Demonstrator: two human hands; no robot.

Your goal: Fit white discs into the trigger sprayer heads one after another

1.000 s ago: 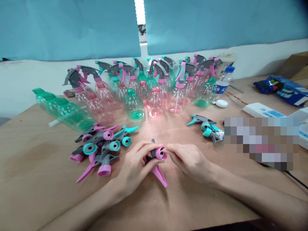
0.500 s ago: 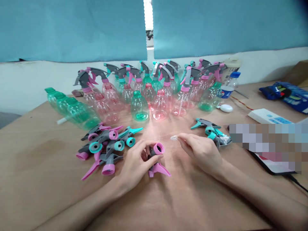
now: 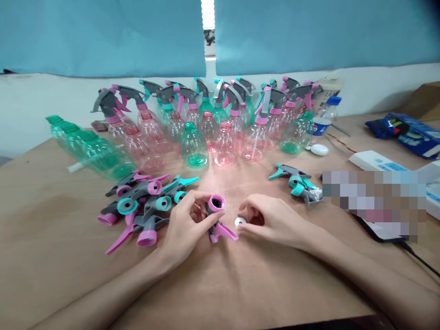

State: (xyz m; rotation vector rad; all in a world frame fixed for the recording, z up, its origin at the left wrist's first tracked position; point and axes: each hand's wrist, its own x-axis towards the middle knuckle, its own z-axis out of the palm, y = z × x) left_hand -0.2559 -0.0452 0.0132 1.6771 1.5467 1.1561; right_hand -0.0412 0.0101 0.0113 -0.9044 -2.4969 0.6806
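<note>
Separately in hands (image 3: 185, 224): sprayer (image 3: 216, 203), washer (image 3: 237, 221)

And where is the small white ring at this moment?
In the head view, the small white ring is held in the right hand, just right of the pink-and-gray spray head in the left hand.

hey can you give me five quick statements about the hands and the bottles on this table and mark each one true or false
1. The left hand holds a pink-and-gray spray head. True.
2. The right hand holds a bottle. False: it holds a small white piece.
3. The held spray head has a turquoise trigger. False: its trigger is pink.
4. Loose spray heads lie beside the left hand. True.
5. Every bottle has a spray head on. False: the front green bottle has none.
</note>
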